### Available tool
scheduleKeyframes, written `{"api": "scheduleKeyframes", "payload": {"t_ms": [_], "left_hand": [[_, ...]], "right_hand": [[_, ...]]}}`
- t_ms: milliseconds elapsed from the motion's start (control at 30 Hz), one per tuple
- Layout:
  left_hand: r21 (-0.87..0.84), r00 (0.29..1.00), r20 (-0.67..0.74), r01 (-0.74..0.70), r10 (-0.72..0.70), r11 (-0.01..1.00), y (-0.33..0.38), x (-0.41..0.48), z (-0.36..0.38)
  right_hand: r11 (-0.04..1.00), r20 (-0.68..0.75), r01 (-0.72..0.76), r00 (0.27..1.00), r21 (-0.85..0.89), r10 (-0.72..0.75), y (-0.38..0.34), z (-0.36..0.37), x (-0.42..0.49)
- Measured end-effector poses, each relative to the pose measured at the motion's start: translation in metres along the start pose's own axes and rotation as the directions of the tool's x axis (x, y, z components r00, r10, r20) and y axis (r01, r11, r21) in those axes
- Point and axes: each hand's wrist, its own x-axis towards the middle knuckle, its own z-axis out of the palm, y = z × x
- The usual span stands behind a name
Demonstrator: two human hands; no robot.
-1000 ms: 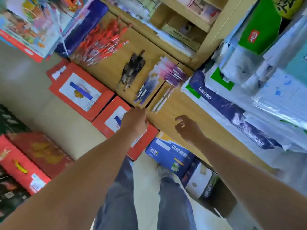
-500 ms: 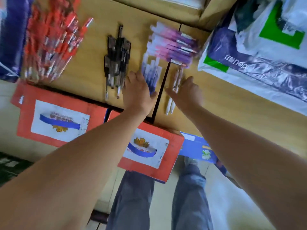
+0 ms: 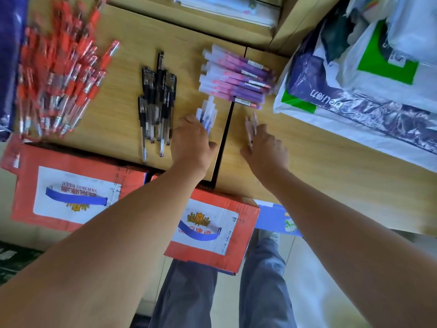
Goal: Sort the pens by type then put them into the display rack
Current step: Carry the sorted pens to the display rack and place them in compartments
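Note:
Pens lie in groups on a wooden counter. A big heap of red pens is at the left, a bunch of black pens in the middle, and a stack of pink and purple pens at the back. My left hand rests flat over a small group of white and blue pens, fingers spread. My right hand lies over a few pale pink pens, touching them. Whether either hand grips a pen cannot be seen.
Two red cardboard boxes stand below the counter's front edge, and a blue box beside them. Plastic-wrapped paper packs fill the right of the counter. Shelves with stock run behind. A dark seam divides the counter.
The view has swung down onto the counter. Both hands have reached forward from the counter's front edge and now lie on the small pen groups either side of the seam.

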Motion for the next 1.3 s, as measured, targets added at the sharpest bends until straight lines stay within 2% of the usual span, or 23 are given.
{"api": "scheduleKeyframes", "payload": {"t_ms": [100,233,333,433,567,700,1067,1300], "left_hand": [[-0.023,1.0,-0.009,0.03,-0.03,0.999,-0.003,0.003,0.003],[-0.129,0.999,-0.02,0.034,-0.037,0.991,-0.007,0.0,0.006],[-0.198,0.999,-0.017,0.042,-0.046,0.979,-0.005,-0.008,-0.003],[-0.162,1.0,0.025,-0.004,0.008,0.987,0.0,-0.021,-0.016],[-0.257,0.975,0.125,-0.145,0.181,0.955,0.023,-0.045,-0.033],[-0.393,0.947,0.17,-0.189,0.274,0.9,0.062,-0.077,-0.056],[-0.511,0.946,0.229,-0.083,0.228,0.856,0.171,-0.186,-0.116],[-0.612,0.916,0.242,-0.112,0.32,0.783,0.234,-0.25,-0.159]], "right_hand": [[0.997,-0.007,0.033,0.999,0.068,-0.033,0.007,0.001,-0.003],[0.957,0.063,0.014,0.997,0.291,-0.034,0.017,0.002,-0.003],[0.841,0.144,-0.092,0.989,0.533,0.017,0.023,-0.004,-0.011],[0.736,0.179,-0.166,0.982,0.656,0.062,0.028,-0.015,-0.028],[0.655,0.224,-0.208,0.973,0.727,0.061,0.039,-0.037,-0.048],[0.529,0.278,-0.265,0.959,0.806,0.056,0.06,-0.071,-0.065],[0.333,0.268,-0.237,0.962,0.913,-0.052,0.164,-0.198,-0.166],[0.23,0.144,-0.148,0.989,0.962,0.033,0.217,-0.253,-0.229]]}}
